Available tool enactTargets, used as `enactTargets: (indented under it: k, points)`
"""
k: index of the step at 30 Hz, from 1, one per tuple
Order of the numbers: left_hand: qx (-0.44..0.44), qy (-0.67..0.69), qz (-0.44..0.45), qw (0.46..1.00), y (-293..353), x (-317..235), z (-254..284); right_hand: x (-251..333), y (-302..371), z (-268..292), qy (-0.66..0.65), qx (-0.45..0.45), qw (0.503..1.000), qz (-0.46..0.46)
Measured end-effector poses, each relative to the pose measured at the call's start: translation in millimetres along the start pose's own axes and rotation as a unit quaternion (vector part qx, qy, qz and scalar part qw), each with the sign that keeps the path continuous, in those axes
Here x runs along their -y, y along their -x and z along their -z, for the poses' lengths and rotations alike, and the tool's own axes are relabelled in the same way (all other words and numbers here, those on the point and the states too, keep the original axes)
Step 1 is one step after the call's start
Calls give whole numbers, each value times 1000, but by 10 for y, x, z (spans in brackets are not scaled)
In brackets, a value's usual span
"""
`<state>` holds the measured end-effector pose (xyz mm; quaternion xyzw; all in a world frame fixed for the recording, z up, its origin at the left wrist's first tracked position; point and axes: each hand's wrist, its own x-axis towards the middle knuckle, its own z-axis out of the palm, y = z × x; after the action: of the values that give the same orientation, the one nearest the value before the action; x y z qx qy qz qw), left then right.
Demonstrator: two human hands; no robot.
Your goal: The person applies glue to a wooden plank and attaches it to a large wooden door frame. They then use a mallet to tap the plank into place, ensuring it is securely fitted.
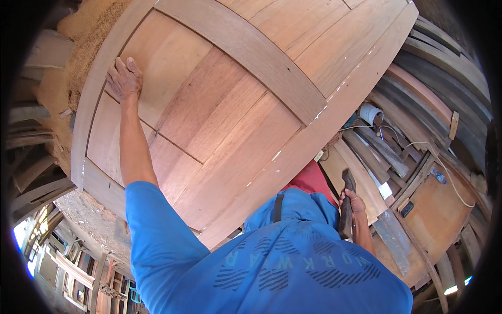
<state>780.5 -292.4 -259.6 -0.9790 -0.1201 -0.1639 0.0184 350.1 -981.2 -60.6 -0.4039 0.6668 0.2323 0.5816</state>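
Note:
A large wooden door panel (209,99), with a paler frame and several inset boards, fills the upper middle of the head view. My left hand (125,79) rests on its left frame rail, fingers stretched over the wood near the groove. At the lower right, beside my blue shirt, my right hand (355,203) is wrapped round a dark, worn piece of wood (346,209) shaped like a short thick bar. It stands roughly upright, apart from the door. White flecks mark the door's joint line along its right rail.
Sawdust (78,42) is heaped beyond the door's left edge. Stacked planks (439,68) lie to the right, with a white bucket (370,113) and a trailing pale cable (442,162). A brown board (434,220) carries a phone-like dark object (407,209).

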Motion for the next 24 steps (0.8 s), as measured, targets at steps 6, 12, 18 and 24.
enactTargets:
  k: [6,12,18,24]
  points:
    - [73,17,-11,997,-240,-140,155,-86,-238,-329,-69,30,996,-53]
    - [85,20,50,995,-336,-147,196,228,248,-995,73,185,980,21]
    - [19,17,27,999,-322,-98,77,214,14,-280,9,3,999,30]
    - [21,-16,18,999,-322,-81,53,313,87,-1059,-17,104,993,-46]
